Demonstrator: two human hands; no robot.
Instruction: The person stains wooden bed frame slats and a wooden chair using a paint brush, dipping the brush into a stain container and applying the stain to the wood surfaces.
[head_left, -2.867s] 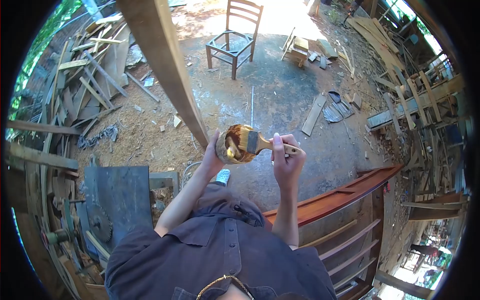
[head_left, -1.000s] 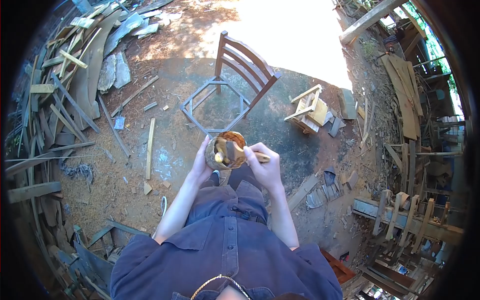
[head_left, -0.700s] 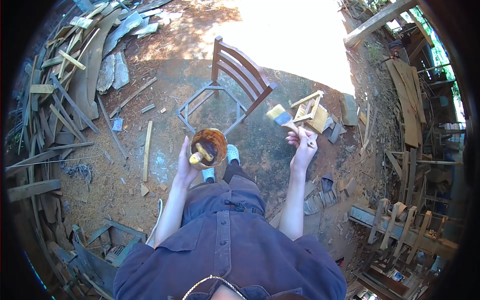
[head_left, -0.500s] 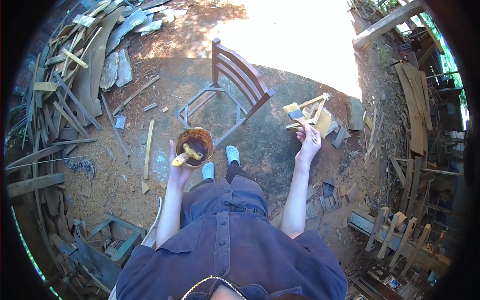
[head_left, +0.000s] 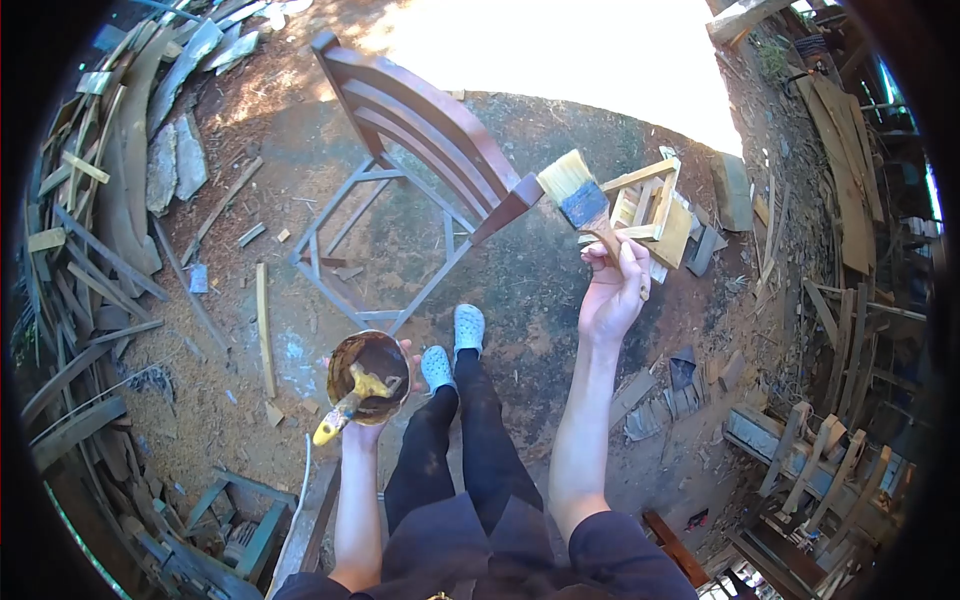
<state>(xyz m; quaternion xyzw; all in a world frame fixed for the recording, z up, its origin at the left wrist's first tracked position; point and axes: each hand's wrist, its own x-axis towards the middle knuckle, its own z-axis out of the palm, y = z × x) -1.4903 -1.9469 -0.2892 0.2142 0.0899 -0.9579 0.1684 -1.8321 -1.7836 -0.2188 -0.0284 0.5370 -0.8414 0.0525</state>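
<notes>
My left hand (head_left: 364,433) grips a round, stained tub (head_left: 345,362) from below and the side, its fingers showing at the right rim. Dark residue coats the inside of the tub. A yellow-handled brush (head_left: 338,418) leans in it, the handle sticking out over the near rim. In my right hand (head_left: 613,295) is a wide paintbrush (head_left: 583,202) with pale bristles and a blue band, held by the wooden handle with the bristles up. The bristle tips overlap the back corner of a dark brown wooden chair frame (head_left: 432,115) in this view; its seat is open.
A small pale wooden frame (head_left: 655,205) lies on the ground beyond my right hand. Piled boards (head_left: 130,150) line the left, with more planks (head_left: 835,180) at the right. A wooden workpiece (head_left: 790,455) stands lower right. Loose sticks lie near the chair.
The chair appears larger and closer, further left. The paintbrush has risen towards the chair's back corner. The tub sits lower in view, and my body has leaned forward.
</notes>
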